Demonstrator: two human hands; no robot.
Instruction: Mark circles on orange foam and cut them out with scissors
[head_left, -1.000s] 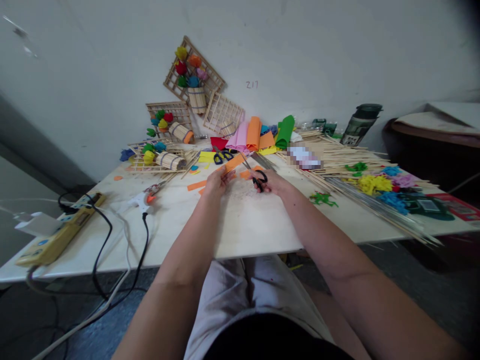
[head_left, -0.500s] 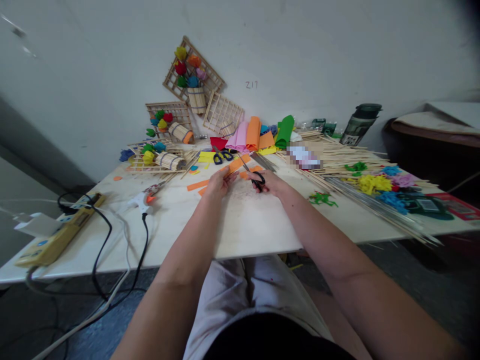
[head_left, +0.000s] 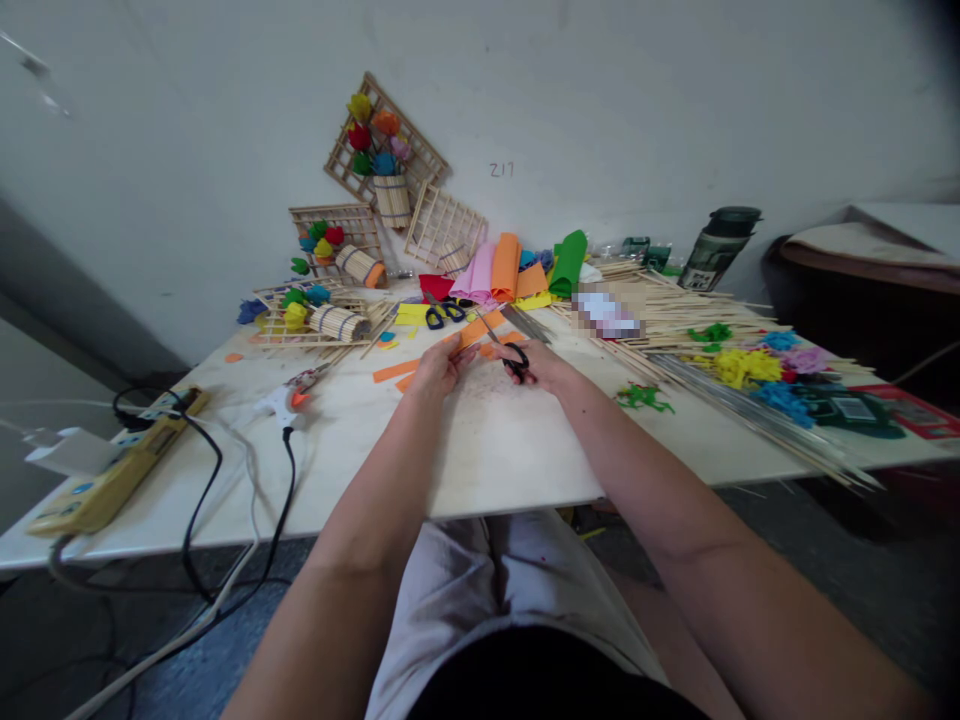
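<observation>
My right hand [head_left: 538,366] is closed around the black handles of a pair of scissors [head_left: 514,357], whose blades point up and left, away from me. Just to the left, my left hand [head_left: 439,370] has its fingers bent together, and whatever they pinch is too small to make out. Orange strips [head_left: 396,371] run beneath and behind the left hand. Another orange piece [head_left: 489,350] shows between the two hands. Small dark specks dot the white table [head_left: 495,450] below them.
Second scissors [head_left: 445,313] lie behind. A glue gun [head_left: 283,405] and power strip [head_left: 120,470] with cords sit left. Rolled coloured sheets [head_left: 505,267], wooden sticks [head_left: 660,315], a bottle [head_left: 718,250] and bright tufts [head_left: 750,368] spread right. Lattice frames with flowers [head_left: 386,140] lean behind.
Almost nothing differs. The whole view has shifted very slightly, and both hands keep their places and hold.
</observation>
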